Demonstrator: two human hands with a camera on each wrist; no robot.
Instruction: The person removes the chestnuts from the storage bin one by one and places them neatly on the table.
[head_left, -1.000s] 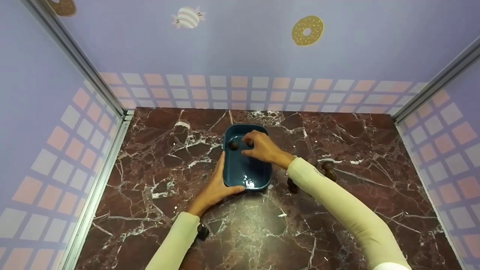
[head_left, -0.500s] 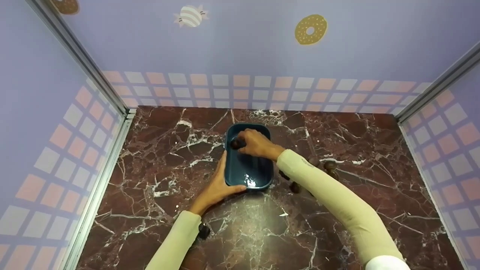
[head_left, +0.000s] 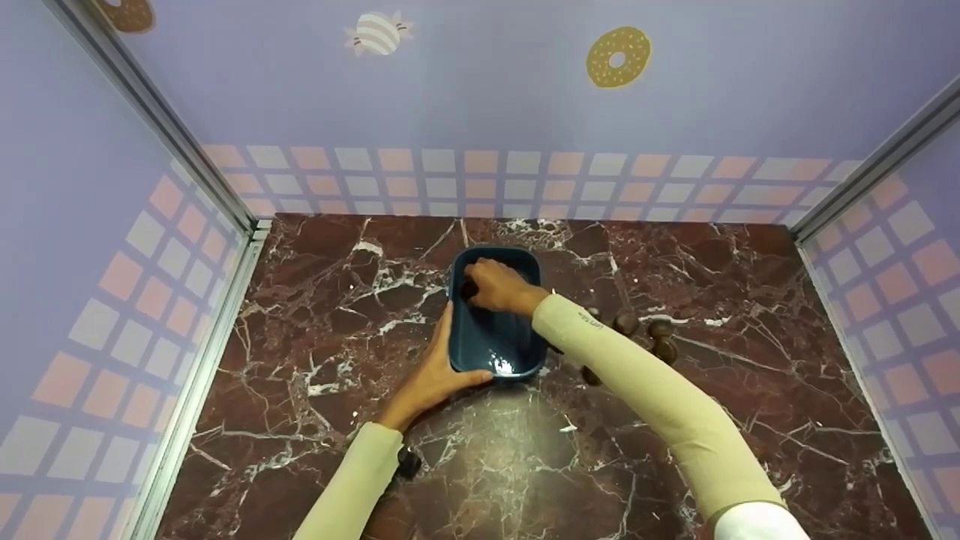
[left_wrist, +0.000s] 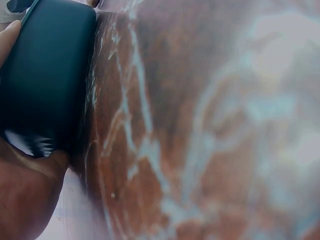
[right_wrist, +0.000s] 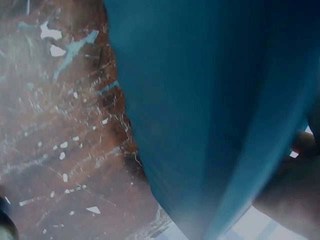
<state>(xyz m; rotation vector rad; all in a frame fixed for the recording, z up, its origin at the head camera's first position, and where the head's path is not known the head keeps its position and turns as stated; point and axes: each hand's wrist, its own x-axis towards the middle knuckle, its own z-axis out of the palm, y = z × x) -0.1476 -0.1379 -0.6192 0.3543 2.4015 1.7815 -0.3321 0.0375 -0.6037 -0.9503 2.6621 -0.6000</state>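
Note:
A deep blue rectangular dish [head_left: 495, 337] stands lengthwise on the marble surface. My left hand [head_left: 435, 375] holds it at the near left corner, fingers along its left side and thumb against the near end. In the left wrist view, the thumb [left_wrist: 30, 185] presses on the dish wall [left_wrist: 50, 70]. Inside the far left part of the dish, my right hand [head_left: 499, 287] has curled fingers at a small dark brown ball [head_left: 469, 290]. The hand covers most of what lies under it. The right wrist view shows mainly the blue dish wall [right_wrist: 175, 100].
Several similar brown balls [head_left: 664, 349] lie right of the dish, partly behind the right sleeve [head_left: 637, 382]. A dark object [head_left: 407, 463] sits at the left cuff. Patterned panels [head_left: 480, 180] enclose the marble surface [head_left: 337, 337] at the back and sides.
My right hand has moved left inside the dish with a dark brown ball at its fingers, reaching the other ball there. The left hand and dish have stayed in place.

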